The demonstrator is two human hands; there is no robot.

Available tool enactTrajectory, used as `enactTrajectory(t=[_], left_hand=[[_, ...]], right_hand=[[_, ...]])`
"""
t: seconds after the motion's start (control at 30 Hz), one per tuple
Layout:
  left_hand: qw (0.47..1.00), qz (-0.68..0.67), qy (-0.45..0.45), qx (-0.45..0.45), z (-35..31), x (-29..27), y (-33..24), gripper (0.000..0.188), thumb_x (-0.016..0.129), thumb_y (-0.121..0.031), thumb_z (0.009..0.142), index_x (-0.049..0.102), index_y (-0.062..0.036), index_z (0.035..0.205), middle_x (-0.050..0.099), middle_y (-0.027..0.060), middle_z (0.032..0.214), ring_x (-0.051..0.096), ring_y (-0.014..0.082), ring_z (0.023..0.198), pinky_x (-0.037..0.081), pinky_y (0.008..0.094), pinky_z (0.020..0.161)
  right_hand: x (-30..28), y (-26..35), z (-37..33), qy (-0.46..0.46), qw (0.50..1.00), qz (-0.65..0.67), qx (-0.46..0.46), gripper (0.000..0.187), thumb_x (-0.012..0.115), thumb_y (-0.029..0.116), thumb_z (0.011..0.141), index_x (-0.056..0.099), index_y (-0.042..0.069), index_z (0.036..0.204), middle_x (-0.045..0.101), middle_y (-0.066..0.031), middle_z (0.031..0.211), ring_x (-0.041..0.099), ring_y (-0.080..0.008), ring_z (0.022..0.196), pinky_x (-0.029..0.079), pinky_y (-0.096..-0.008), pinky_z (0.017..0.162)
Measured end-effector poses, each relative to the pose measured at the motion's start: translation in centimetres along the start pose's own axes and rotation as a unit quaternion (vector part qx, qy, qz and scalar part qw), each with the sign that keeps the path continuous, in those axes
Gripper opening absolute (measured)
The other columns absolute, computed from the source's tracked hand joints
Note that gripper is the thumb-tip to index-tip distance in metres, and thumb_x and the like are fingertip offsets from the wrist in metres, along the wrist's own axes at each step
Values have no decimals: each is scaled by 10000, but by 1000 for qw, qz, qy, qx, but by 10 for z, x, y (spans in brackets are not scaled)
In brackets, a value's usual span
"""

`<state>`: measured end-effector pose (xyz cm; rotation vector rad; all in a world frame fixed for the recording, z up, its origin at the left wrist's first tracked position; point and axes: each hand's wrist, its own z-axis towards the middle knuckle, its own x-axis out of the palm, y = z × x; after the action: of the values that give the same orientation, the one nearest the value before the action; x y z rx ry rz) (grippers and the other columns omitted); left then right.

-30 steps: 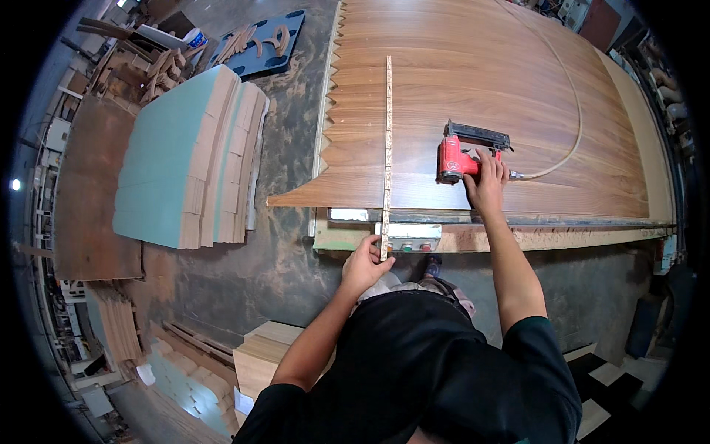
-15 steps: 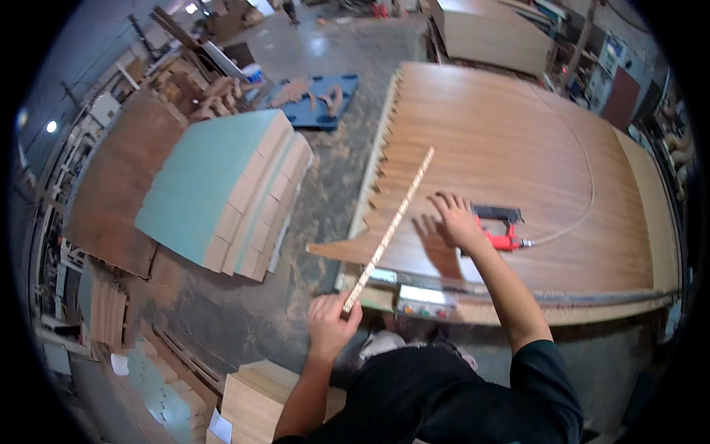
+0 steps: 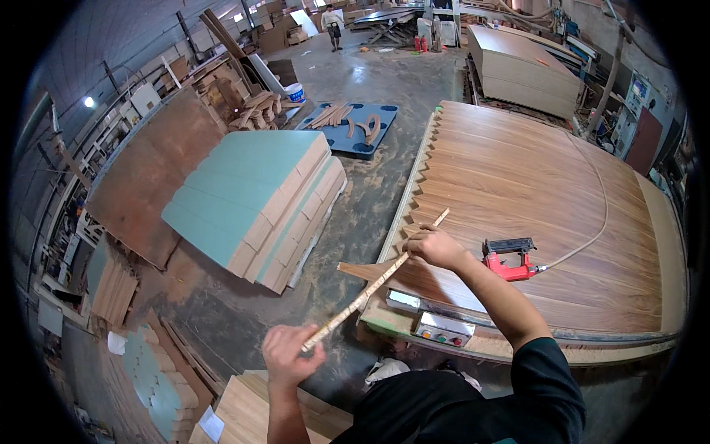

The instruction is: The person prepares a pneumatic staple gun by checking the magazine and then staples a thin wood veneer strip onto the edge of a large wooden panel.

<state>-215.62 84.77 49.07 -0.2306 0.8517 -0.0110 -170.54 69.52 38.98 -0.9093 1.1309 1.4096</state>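
A long narrow wooden strip (image 3: 367,291) with a speckled, pale edge slants across the front left corner of a large wood-grain panel (image 3: 518,192). My left hand (image 3: 290,354), slightly blurred, is closed about the strip's near end, off the panel's edge. Farther up, my right hand (image 3: 436,248) grips it close to the far end, above the panel. A red and black nail gun (image 3: 510,259) lies on the panel to the right of my right forearm, with an air hose joined to it. A pointed offcut (image 3: 359,270) juts from the panel's left edge, below the strip.
A control box with coloured buttons (image 3: 444,329) sits at the panel's front edge. To the left stands a stack of pale green boards (image 3: 244,192). Beyond it, curved wooden pieces lie on a blue pallet (image 3: 359,148). A person (image 3: 333,28) stands far back.
My right hand has come left and closed on the strip's far part. My left hand has moved left and down with the near end, tilting the strip lower. The view has tipped up.
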Motion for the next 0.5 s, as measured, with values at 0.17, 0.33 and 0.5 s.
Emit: enactTrajectory(t=[0.17, 0.33, 0.5], left_hand=[[919, -232, -189, -258, -15, 20, 10, 782, 765, -89, 971, 394, -14, 1655, 689, 110, 1250, 648, 173, 1030, 525, 361, 997], [892, -288, -100, -333, -13, 64, 3, 600, 755, -41, 989, 554, -22, 1554, 712, 91, 1194, 656, 151, 1012, 536, 344, 998], [899, -305, 129, -287, -11, 124, -37, 447, 783, -162, 994, 695, -37, 1414, 763, 129, 1248, 761, 197, 1006, 605, 372, 935]], right_hand=[[-60, 29, 28, -175, 980, 53, 79, 211, 719, 211, 1003, 757, 119, 1189, 791, -106, 1107, 766, -345, 1000, 610, -475, 856], [-101, 24, 53, -203, 922, 91, 316, 292, 761, 312, 978, 775, 112, 1190, 806, -198, 957, 774, -417, 980, 611, -548, 831], [-18, -73, 22, -133, 836, 114, 520, 351, 790, 325, 890, 849, 60, 1113, 820, -228, 1010, 801, -416, 983, 632, -531, 890]])
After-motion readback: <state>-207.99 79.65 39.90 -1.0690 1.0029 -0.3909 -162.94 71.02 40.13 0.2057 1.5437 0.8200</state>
